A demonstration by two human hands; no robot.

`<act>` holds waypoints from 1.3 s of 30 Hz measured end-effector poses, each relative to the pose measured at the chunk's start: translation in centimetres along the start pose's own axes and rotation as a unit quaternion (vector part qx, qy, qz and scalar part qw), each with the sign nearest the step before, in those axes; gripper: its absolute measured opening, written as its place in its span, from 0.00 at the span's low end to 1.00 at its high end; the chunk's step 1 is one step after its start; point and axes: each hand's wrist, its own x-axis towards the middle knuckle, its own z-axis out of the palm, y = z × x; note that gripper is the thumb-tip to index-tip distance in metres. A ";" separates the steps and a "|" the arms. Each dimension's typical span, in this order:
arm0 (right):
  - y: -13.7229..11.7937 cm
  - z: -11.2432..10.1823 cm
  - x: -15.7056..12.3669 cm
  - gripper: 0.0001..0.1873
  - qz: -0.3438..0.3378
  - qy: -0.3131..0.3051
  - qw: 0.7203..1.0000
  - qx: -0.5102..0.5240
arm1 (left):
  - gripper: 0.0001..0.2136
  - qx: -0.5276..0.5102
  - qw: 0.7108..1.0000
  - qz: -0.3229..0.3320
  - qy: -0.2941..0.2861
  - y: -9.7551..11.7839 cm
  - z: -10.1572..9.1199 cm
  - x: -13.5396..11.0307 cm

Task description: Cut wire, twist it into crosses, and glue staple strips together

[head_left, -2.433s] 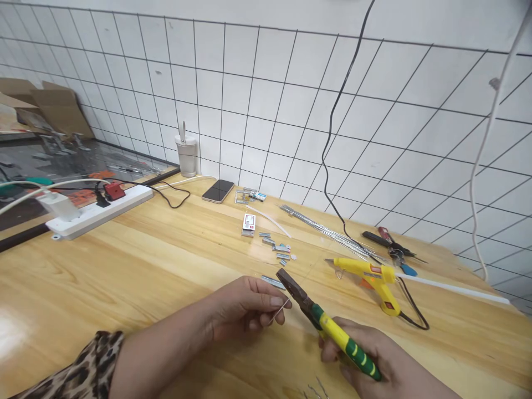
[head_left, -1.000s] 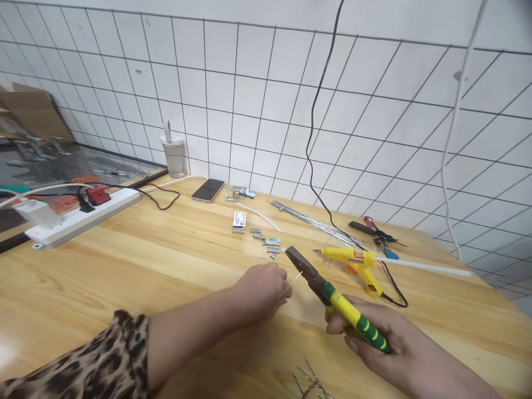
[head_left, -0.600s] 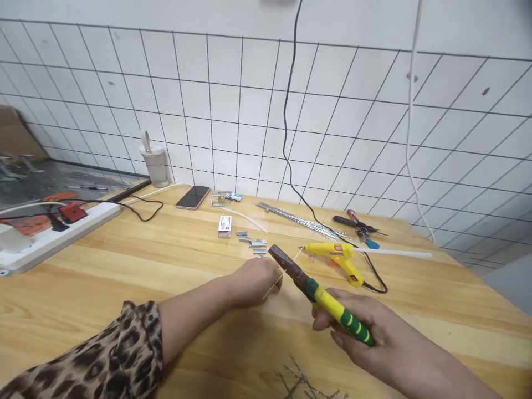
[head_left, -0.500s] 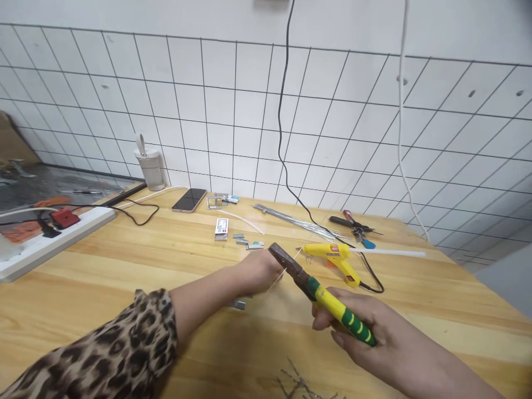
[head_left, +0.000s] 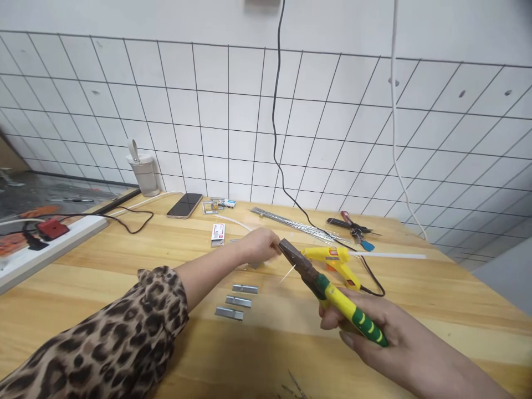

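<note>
My right hand is wrapped around the green and yellow handles of a pair of pliers, whose rusty jaws point up and to the left. A thin pale wire or stick shows at the jaws; whether they grip it is unclear. Just left of the jaw tips, my left hand is closed, its fingertips pressed together. What it holds, if anything, is hidden. Silver staple-like strips lie in a row on the table below my left wrist. A yellow hot glue gun with a white glue stick lies behind the pliers.
A bundle of thin metal rods, a phone, a small white box and hand tools lie towards the back. A lidded cup stands by the wall grid. At left is a power strip; dark wire scraps lie in front.
My left hand has moved up and away, uncovering the row of silver strips. The pliers have shifted slightly right. The view has tilted and turned a little.
</note>
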 end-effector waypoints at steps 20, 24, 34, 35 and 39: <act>0.3 0.9 0.3 0.14 0.017 -0.004 1.000 0.024 | 0.09 -0.370 0.923 -0.081 0.063 0.5 -1.8 -4.4; -0.2 1.7 0.5 0.15 0.014 -0.010 0.999 0.031 | 0.12 -0.522 0.849 -0.080 0.012 0.9 -0.5 -10.6; -3.4 4.6 1.7 0.18 -0.015 -0.067 0.998 0.012 | 0.13 -0.672 0.733 -0.106 0.022 0.2 2.3 -14.8; -3.3 4.7 1.8 0.17 -0.013 -0.068 0.998 0.004 | 0.13 -0.672 0.731 -0.111 0.022 0.0 2.3 -14.9; -2.7 5.2 2.4 0.12 -0.023 -0.059 0.998 -0.026 | 0.11 -0.674 0.728 -0.125 0.027 -0.6 2.6 -14.8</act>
